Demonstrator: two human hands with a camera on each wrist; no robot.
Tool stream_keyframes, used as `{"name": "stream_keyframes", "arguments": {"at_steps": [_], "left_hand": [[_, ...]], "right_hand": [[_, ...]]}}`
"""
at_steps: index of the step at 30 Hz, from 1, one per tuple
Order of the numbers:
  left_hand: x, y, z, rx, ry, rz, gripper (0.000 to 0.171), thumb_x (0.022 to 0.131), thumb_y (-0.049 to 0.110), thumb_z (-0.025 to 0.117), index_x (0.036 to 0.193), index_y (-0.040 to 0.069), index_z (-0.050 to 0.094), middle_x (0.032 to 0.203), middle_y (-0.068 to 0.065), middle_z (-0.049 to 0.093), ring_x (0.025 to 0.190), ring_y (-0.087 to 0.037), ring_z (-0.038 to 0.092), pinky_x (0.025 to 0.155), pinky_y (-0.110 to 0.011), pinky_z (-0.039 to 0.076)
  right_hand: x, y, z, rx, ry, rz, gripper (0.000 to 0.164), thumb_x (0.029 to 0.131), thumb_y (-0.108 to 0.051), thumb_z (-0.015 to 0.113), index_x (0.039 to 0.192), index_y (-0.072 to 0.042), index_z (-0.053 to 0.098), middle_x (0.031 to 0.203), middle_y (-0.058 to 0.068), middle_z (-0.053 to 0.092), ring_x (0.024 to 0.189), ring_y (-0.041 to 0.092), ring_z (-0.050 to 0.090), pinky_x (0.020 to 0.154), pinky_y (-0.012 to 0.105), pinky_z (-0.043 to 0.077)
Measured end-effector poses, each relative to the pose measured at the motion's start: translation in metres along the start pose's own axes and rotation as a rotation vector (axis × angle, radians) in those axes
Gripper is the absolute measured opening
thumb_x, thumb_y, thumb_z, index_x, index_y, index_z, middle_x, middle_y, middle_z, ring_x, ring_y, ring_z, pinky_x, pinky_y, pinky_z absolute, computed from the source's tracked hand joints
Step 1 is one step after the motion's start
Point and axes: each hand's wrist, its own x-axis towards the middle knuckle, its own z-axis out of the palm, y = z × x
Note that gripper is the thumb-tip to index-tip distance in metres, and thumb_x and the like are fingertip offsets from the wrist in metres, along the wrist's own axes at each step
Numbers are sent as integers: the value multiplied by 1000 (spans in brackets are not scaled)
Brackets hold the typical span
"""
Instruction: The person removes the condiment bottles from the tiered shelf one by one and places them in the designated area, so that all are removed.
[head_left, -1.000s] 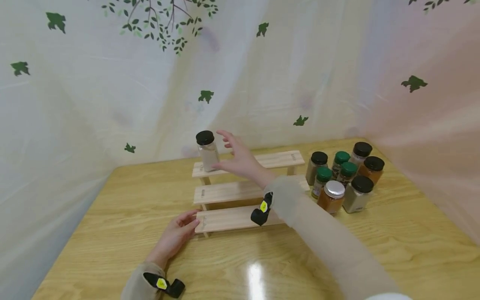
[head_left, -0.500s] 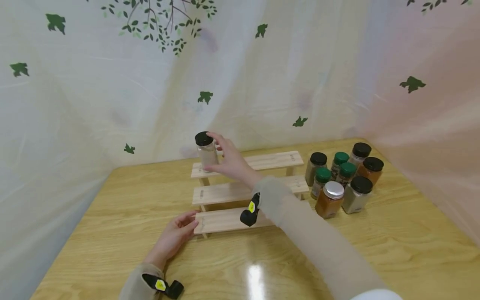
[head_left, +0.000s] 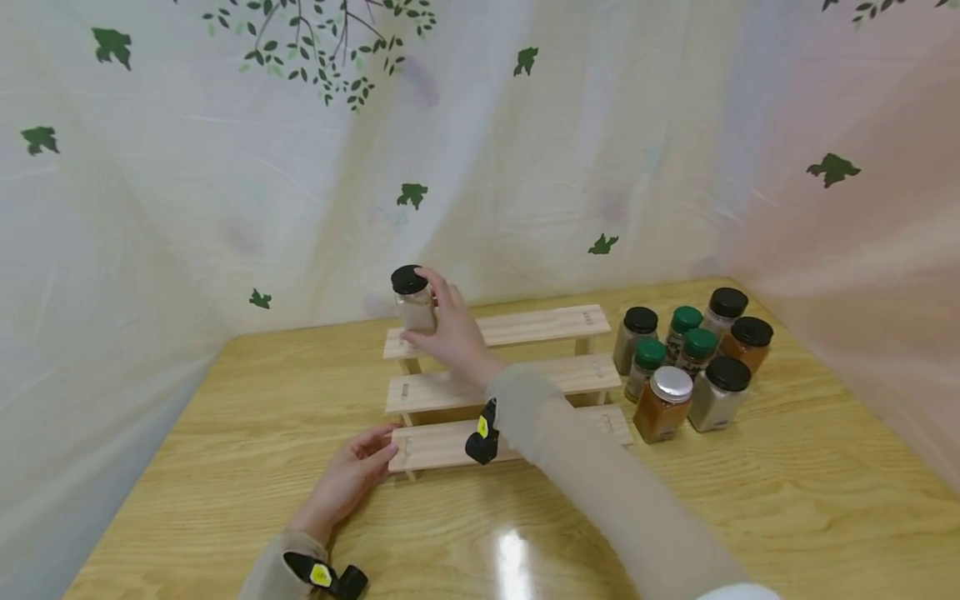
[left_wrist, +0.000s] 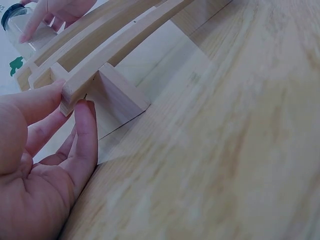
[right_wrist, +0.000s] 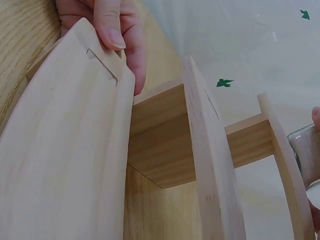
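A three-step wooden rack [head_left: 442, 392] stands on the table. On the left end of its top step is an upright glass spice jar [head_left: 416, 312] with a black lid and pale contents. My right hand [head_left: 457, 337] grips this jar from the right side, thumb low and fingers near the lid. At the lower left, my left hand [head_left: 352, 475] pinches the left end of the bottom step. The left wrist view shows that hand's thumb [left_wrist: 47, 100] on top of the board and a fingertip beneath it. In the right wrist view the jar [right_wrist: 307, 150] is cut off at the edge.
Several spice jars stand grouped right of the rack, among them a silver-lidded jar [head_left: 663, 408], a black-lidded jar [head_left: 720, 396] and a green-lidded jar [head_left: 645, 371]. A leaf-patterned curtain [head_left: 487, 150] hangs behind the wooden table [head_left: 187, 475].
My right hand has moved left to the jar, and its fingers have closed around it. The left hand keeps its place on the bottom step.
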Motion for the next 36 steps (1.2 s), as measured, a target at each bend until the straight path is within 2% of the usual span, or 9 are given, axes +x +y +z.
{"name": "stream_keyframes", "arguments": {"at_steps": [8,24,36], "left_hand": [[1,0,0,15,-12,4,53,95,7,54,140,-11,32,106,3,55,93,-5,58,80,-19,50],[3,0,0,24,-8,2,54,94,10,57,138,-10,35,105,2,54,93,-6,57,81,-20,49],[0,1,0,43,1,-2,53,95,9,54,140,-9,33,107,1,54,93,-5,57,81,-19,49]], "right_hand": [[-2,-3,2,-28,44,14,86,79,-16,77,144,-27,22,121,15,46,108,29,55,82,43,52],[-10,-5,-2,-27,33,25,85,80,-17,76,143,-29,21,121,15,46,110,30,55,85,45,52],[-29,-6,-7,-23,22,-26,84,80,-16,76,143,-26,23,126,15,45,114,31,53,87,45,50]]}}
